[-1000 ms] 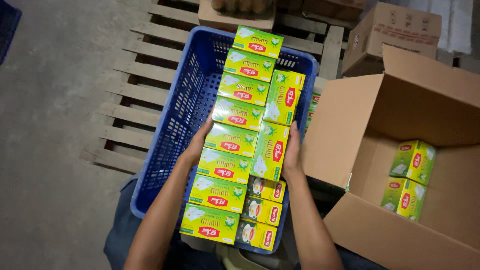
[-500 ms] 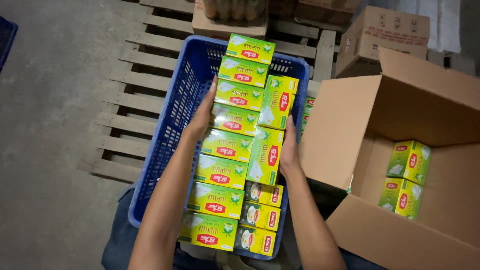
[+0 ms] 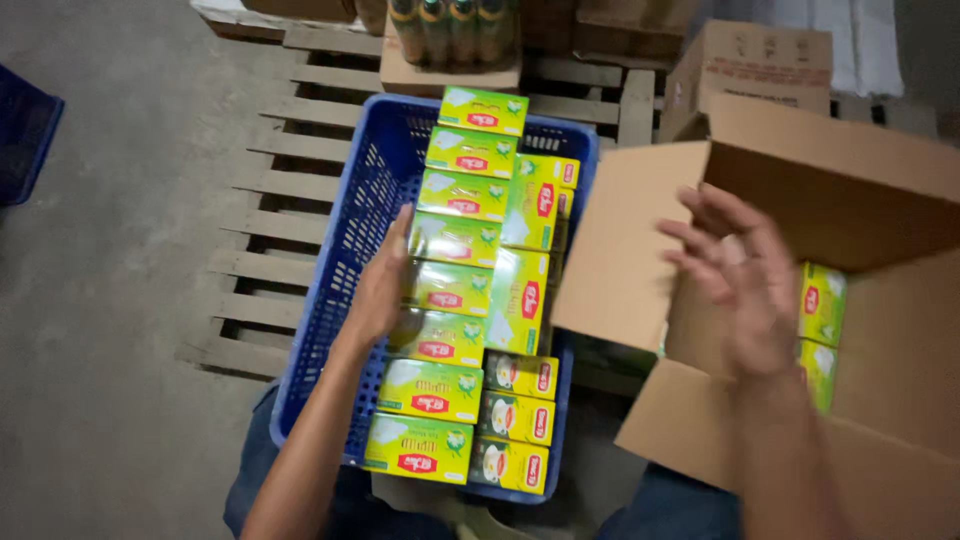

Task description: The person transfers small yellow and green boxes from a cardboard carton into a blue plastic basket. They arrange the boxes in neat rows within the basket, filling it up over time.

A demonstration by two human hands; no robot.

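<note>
A person's right hand (image 3: pixel 745 290), fingers spread wide and empty, has lifted off the row of green boxes (image 3: pixel 455 240) in the blue crate (image 3: pixel 340 270) toward the open cardboard carton (image 3: pixel 880 200), while the left hand (image 3: pixel 380 290) stays flat against the row.

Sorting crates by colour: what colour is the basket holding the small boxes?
Blue basket, clearest in the head view.

The blue crate (image 3: pixel 350 250) is packed with green boxes (image 3: pixel 455 240) on its right side; only a narrow strip along its left wall is free, and the left hand (image 3: pixel 380 290) fills part of it. Right of the crate, an upright cardboard flap (image 3: pixel 620 240) blocks sideways passage.
</note>
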